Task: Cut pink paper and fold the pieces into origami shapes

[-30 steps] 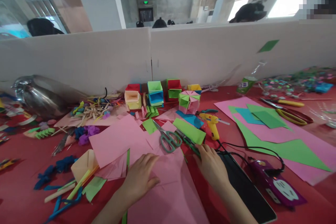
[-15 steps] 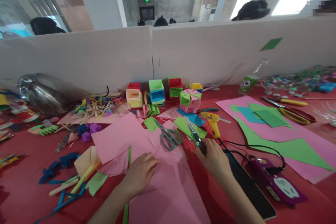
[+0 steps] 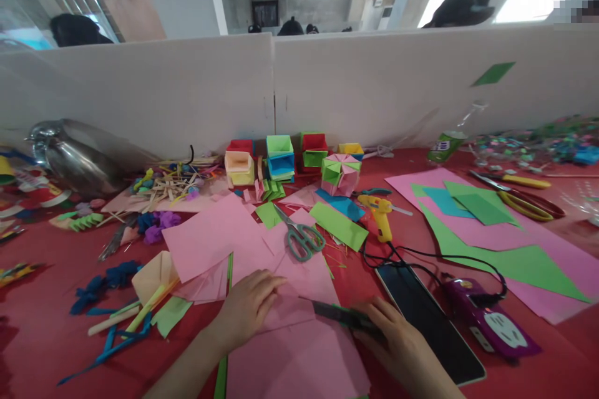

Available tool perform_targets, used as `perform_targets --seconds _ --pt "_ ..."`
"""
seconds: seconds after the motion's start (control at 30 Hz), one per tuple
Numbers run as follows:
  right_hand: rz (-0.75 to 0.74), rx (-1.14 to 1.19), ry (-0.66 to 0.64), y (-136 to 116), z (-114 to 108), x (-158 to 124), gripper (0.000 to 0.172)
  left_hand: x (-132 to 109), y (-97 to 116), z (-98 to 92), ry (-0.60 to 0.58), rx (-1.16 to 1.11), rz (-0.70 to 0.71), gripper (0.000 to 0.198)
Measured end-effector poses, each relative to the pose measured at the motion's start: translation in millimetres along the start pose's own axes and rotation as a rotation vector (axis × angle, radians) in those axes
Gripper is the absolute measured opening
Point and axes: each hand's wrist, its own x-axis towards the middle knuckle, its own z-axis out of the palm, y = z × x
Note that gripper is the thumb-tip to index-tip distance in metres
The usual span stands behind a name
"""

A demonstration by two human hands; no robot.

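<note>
My left hand (image 3: 253, 305) lies on a small piece of pink paper (image 3: 292, 312), its fingers stretched out and pressing down. Under that piece spreads a larger pink sheet (image 3: 299, 365). My right hand (image 3: 390, 330) is wrapped round a utility knife (image 3: 346, 318), whose blade points left to the edge of the small piece; whether it touches the paper I cannot tell. Just beyond both hands rest grey-green scissors (image 3: 304, 242), closed, on pink paper. A light green strip (image 3: 339, 225) lies to their right.
Folded paper boxes (image 3: 281, 165) stand along the white partition (image 3: 187, 87). To the right are a yellow glue gun (image 3: 380, 215), a dark tablet (image 3: 430, 324), a purple power strip (image 3: 489, 318) with cables and coloured sheets (image 3: 547, 271). A metal jug (image 3: 79, 162) lies at left.
My right hand has brought the utility knife down and toward me, from above the green strip to the small pink piece. My left hand stays on the paper.
</note>
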Motion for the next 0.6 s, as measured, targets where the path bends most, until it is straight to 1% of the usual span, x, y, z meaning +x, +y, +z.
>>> perform_targets --seconds 0.1,0.17,0.27,0.33,0.4,0.47,0.6 --pt "-0.042 -0.047 -0.001 1 -2 -1 0.019 -3 -1 -0.4 -0.012 0.031 0.033 0.035" --pt "-0.066 -0.067 -0.005 2 -1 -1 0.024 -6 -1 -1.0 -0.065 0.062 0.117 0.042" --pt "-0.087 -0.076 -0.025 3 0 0 0.028 -7 -5 -2.3 -0.250 0.175 0.293 0.049" --pt "-0.098 -0.073 -0.044 3 -1 0 0.028 -4 -9 -3.0 -0.374 0.239 0.362 0.052" --pt "-0.116 -0.062 -0.072 4 -3 1 0.029 -1 -15 -3.4 -0.451 0.239 0.392 0.052" --pt "-0.135 -0.049 -0.107 4 -6 1 0.031 2 -19 -3.3 -0.501 0.213 0.406 0.052" --pt "-0.183 -0.041 -0.161 4 -11 1 0.036 5 -21 -3.9 -0.545 0.170 0.398 0.054"
